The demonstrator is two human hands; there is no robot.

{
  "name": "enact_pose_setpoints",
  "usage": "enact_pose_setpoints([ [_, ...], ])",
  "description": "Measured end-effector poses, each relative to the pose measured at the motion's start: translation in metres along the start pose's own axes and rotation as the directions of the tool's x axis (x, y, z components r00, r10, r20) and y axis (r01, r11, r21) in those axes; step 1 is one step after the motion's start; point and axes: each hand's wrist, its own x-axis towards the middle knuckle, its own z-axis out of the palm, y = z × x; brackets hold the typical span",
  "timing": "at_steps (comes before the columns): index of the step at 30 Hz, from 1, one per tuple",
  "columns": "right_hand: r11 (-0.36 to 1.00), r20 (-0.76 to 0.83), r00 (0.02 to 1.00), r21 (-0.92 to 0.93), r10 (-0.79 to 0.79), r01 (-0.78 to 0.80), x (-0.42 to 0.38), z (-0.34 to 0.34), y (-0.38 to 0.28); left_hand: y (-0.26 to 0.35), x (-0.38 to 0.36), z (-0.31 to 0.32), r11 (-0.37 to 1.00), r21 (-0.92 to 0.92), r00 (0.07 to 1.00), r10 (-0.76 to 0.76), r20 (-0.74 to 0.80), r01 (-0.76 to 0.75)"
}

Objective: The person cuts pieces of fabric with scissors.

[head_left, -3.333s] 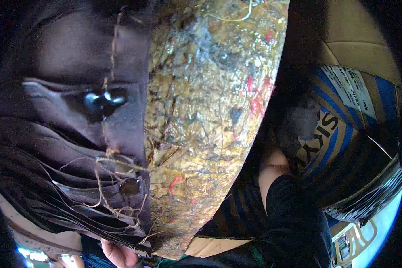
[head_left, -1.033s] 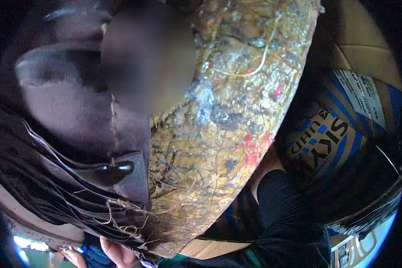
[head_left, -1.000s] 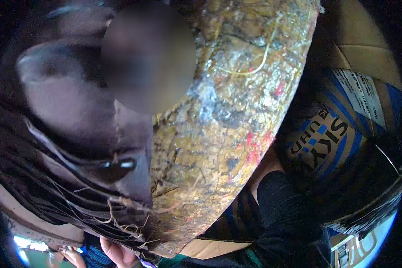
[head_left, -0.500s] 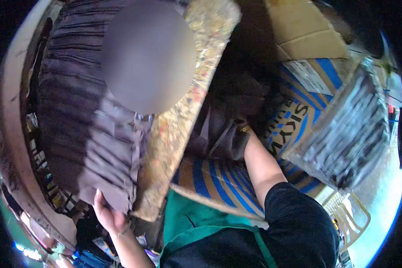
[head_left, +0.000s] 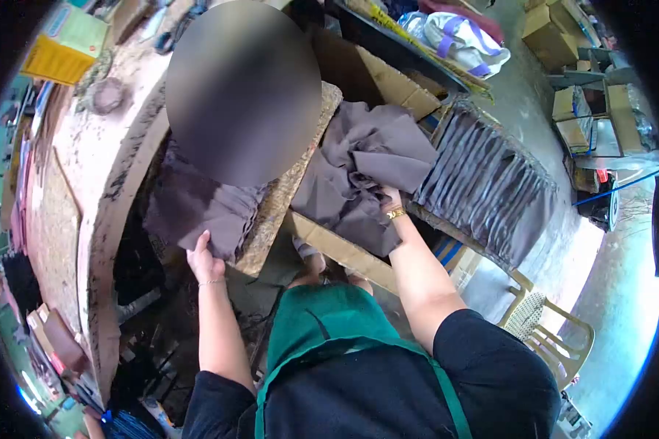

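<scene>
Folded dark grey-purple cloth lies in a gathered stack on a speckled board. My left hand is closed at the near edge of that stack, its fingers against the fabric. A bunched piece of the same dark cloth is in my right hand, above an open cardboard box. Folds hide most of the right fingers. To the right, a row of pleated dark cloth rests beside the box. A blurred oval covers part of the left stack.
A worn curved table edge runs along the left, with a yellow box on top. A plastic chair stands at the lower right. Cartons on a shelf and a white-and-purple bag are farther back.
My view has pulled back and shows more of the room. My right hand has come up out of the box with the bunched cloth. My left hand stays at the stack's edge.
</scene>
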Motion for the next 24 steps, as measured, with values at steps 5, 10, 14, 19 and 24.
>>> enact_pose_setpoints([
  [5,0.999,0.014,0.999,-0.02,-0.032,0.032,-0.02,0.007,-0.066,-0.012,-0.003,0.01,0.995,-0.101,0.999,-0.014,0.05,0.019],
  [10,0.999,0.021,1.0,-0.039,-0.023,0.024,-0.047,-0.012,-0.125,-0.026,-0.003,0.019,0.994,-0.108,0.999,0.002,0.034,0.002],
  [14,0.999,-0.02,1.0,-0.034,0.004,-0.005,-0.048,-0.057,-0.193,-0.025,-0.019,0.032,0.997,-0.068,1.0,-0.028,0.013,0.029],
  [19,0.999,-0.049,0.998,-0.015,0.045,-0.046,-0.126,-0.058,-0.17,-0.046,-0.023,0.031,0.965,0.135,0.972,0.232,-0.039,-0.225],
  [24,0.997,-0.043,0.996,-0.025,0.077,-0.078,-0.231,-0.103,-0.197,-0.049,-0.034,0.018,0.78,0.507,0.888,0.456,-0.058,-0.367],
])
